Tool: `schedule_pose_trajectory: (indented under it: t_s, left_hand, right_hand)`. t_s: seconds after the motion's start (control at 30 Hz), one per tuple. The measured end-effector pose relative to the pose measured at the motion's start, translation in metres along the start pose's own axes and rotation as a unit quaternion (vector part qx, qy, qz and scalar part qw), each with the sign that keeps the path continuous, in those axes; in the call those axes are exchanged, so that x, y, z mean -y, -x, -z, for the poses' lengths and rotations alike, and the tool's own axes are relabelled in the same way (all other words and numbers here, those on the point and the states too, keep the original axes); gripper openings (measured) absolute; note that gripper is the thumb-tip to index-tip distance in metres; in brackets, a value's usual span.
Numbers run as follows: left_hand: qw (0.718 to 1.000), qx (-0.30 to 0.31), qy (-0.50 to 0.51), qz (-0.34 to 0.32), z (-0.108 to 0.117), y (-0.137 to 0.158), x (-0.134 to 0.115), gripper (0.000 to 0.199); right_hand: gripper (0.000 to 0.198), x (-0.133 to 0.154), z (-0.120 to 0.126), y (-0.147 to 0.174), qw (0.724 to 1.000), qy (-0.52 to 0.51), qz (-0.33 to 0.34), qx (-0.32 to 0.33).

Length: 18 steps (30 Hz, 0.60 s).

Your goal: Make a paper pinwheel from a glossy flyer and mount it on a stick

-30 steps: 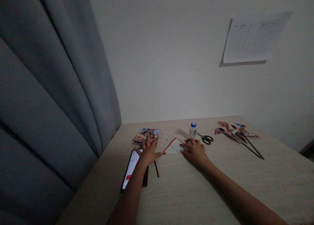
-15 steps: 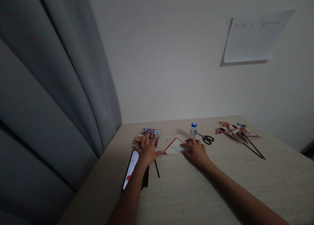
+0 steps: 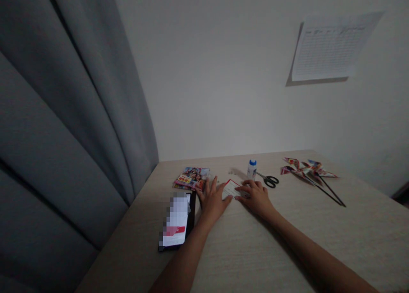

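Note:
A small folded paper (image 3: 229, 191), white with print and a red edge, lies on the table in a triangular shape. My right hand (image 3: 255, 198) grips its right part, with thumb and fingers on the sheet. At its left side, my left hand (image 3: 213, 202) is open with fingers spread, the thumb reaching toward the near edge and partly covering the paper. Just behind my right hand stands a white glue bottle (image 3: 252, 172) with a blue cap. Black-handled scissors (image 3: 271, 181) lie beside the bottle.
Colourful printed sheets (image 3: 191, 178) are stacked at the left. A lit phone (image 3: 175, 222) lies in front of them, with dark sticks (image 3: 191, 212) partly hidden alongside. Paper pinwheels (image 3: 308, 171) on black sticks rest at the right. A grey curtain (image 3: 96, 92) borders the table's left side.
My left hand has moved right, from over the phone and printed sheets to the folded paper's left side. More of the phone shows. My right hand has stayed in place.

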<state>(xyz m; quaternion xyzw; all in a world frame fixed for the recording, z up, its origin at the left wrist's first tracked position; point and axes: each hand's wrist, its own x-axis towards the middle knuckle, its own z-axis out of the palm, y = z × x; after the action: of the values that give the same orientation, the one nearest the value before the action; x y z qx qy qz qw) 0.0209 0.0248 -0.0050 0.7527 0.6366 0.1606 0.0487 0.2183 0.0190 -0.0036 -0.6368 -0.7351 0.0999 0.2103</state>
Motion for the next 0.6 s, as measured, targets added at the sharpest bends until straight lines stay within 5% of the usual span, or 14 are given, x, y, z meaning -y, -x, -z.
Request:
schedule_pose_trajectory:
  t_s: [0.6]
  left_hand:
    - [0.999, 0.027, -0.001, 0.023, -0.001, -0.001, 0.004, 0.059]
  right_hand:
    - [0.031, -0.018, 0.005, -0.003, 0.998, -0.024, -0.052, 0.017]
